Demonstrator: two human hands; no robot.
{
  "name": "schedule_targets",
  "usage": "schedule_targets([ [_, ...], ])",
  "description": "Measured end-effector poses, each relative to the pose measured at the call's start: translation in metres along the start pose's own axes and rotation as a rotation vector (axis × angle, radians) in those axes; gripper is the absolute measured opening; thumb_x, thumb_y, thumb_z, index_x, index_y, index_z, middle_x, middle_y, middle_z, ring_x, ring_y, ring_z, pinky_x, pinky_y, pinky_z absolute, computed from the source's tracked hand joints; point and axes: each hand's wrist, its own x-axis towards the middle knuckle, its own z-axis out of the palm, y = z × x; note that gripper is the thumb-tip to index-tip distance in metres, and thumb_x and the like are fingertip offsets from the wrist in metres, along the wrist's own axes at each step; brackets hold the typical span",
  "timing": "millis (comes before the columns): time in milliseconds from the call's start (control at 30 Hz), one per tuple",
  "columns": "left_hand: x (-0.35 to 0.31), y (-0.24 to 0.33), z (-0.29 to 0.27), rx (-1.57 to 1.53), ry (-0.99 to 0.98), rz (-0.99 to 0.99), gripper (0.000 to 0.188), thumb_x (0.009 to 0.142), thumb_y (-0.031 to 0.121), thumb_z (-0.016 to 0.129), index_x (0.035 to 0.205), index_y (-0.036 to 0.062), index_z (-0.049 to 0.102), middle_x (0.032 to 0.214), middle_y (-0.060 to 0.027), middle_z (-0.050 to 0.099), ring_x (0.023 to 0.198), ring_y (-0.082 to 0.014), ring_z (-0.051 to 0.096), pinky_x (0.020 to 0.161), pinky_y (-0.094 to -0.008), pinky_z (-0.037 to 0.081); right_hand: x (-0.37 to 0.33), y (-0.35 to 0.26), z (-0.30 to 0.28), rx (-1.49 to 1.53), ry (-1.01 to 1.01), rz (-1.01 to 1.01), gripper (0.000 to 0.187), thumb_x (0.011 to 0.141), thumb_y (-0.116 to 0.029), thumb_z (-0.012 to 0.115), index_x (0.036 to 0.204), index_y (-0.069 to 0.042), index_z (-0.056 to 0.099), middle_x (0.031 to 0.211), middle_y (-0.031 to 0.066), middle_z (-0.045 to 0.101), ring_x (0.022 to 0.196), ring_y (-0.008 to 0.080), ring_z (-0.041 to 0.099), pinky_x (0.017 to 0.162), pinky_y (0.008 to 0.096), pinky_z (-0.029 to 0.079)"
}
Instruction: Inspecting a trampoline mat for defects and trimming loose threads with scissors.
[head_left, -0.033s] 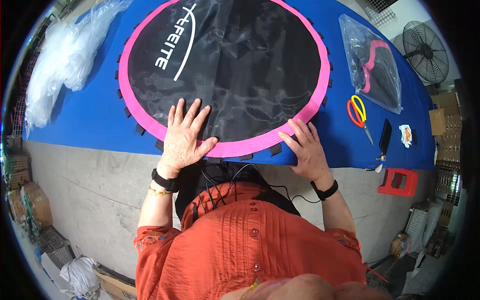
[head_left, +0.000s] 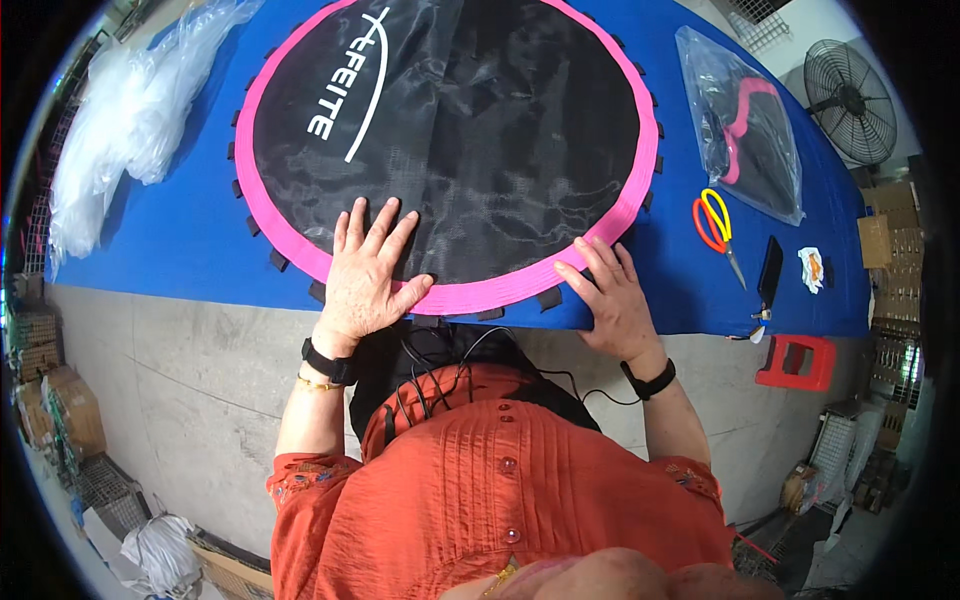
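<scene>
A round black trampoline mat (head_left: 500, 200) with white lettering lies flat on the blue-covered table (head_left: 190, 255). Its pink border (head_left: 470, 297) has short black tabs (head_left: 279, 260) all along the outside. My left hand (head_left: 366, 275) rests palm down, fingers spread, across the near left border and onto the black mesh. On the near right border lie the fingertips of my right hand (head_left: 615, 305), slightly apart; its lower part reaches past the table's front edge. Neither hand grips anything. The mat's far edge runs out of view.
Right of the mat lie scissors (head_left: 715, 225) with red and yellow handles, a clear bag (head_left: 745, 130) holding a pink and black piece, a dark flat object (head_left: 769, 270) and crumpled tissue (head_left: 812, 270). Clear plastic (head_left: 130, 130) covers the left side. A red stool (head_left: 797, 363) and a fan (head_left: 850, 100) stand beyond.
</scene>
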Motion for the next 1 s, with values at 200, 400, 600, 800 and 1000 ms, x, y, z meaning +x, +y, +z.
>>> schedule_targets([
  [200, 0.0, 0.002, -0.001, 0.001, -0.008, 0.002, 0.084, 0.093, 0.061, 0.069, 0.159, 0.0121, 0.053, 0.168, -0.0182, 0.046, 0.158, -0.0507, 0.03, 0.13, -0.0634, 0.02, 0.001, -0.002, -0.002, -0.012, -0.015, 0.019, 0.086, 0.075, -0.018, 0.087, 0.155, -0.026, 0.057, 0.165, 0.0132, 0.047, 0.156, 0.0357, 0.039, 0.129, 0.0577, 0.028],
  [400, 0.002, 0.002, 0.0, 0.029, 0.0, 0.017, 0.083, 0.094, 0.061, 0.067, 0.159, 0.0106, 0.053, 0.168, -0.018, 0.045, 0.157, -0.0512, 0.031, 0.129, -0.0629, 0.021, 0.002, -0.001, -0.004, -0.025, -0.034, 0.029, 0.083, 0.078, -0.02, 0.084, 0.156, -0.025, 0.056, 0.166, 0.0142, 0.046, 0.156, 0.0377, 0.039, 0.129, 0.0584, 0.027],
  [600, 0.002, -0.001, 0.005, 0.059, -0.016, 0.018, 0.087, 0.096, 0.068, 0.064, 0.16, 0.0101, 0.052, 0.169, -0.0172, 0.044, 0.159, -0.0488, 0.03, 0.129, -0.0636, 0.021, 0.001, 0.002, -0.006, 0.003, -0.072, 0.007, 0.087, 0.075, -0.023, 0.086, 0.157, -0.024, 0.056, 0.165, 0.0161, 0.048, 0.155, 0.0392, 0.04, 0.128, 0.0596, 0.027],
  [800, 0.0, -0.003, 0.007, 0.052, -0.011, 0.029, 0.086, 0.094, 0.062, 0.067, 0.161, 0.0106, 0.051, 0.169, -0.0182, 0.043, 0.159, -0.0507, 0.029, 0.13, -0.0639, 0.019, 0.0, 0.003, -0.001, 0.039, 0.046, -0.023, 0.077, 0.078, -0.024, 0.086, 0.151, -0.022, 0.062, 0.162, 0.018, 0.051, 0.152, 0.0395, 0.044, 0.125, 0.059, 0.031],
  [1000, 0.0, -0.004, 0.008, 0.101, -0.023, 0.037, 0.087, 0.1, 0.071, 0.057, 0.161, 0.0097, 0.05, 0.171, -0.0172, 0.042, 0.16, -0.0485, 0.028, 0.13, -0.0626, 0.019, -0.001, 0.003, 0.001, 0.049, 0.086, -0.043, 0.076, 0.079, -0.025, 0.085, 0.152, -0.022, 0.061, 0.161, 0.018, 0.052, 0.15, 0.0396, 0.047, 0.124, 0.0591, 0.032],
])
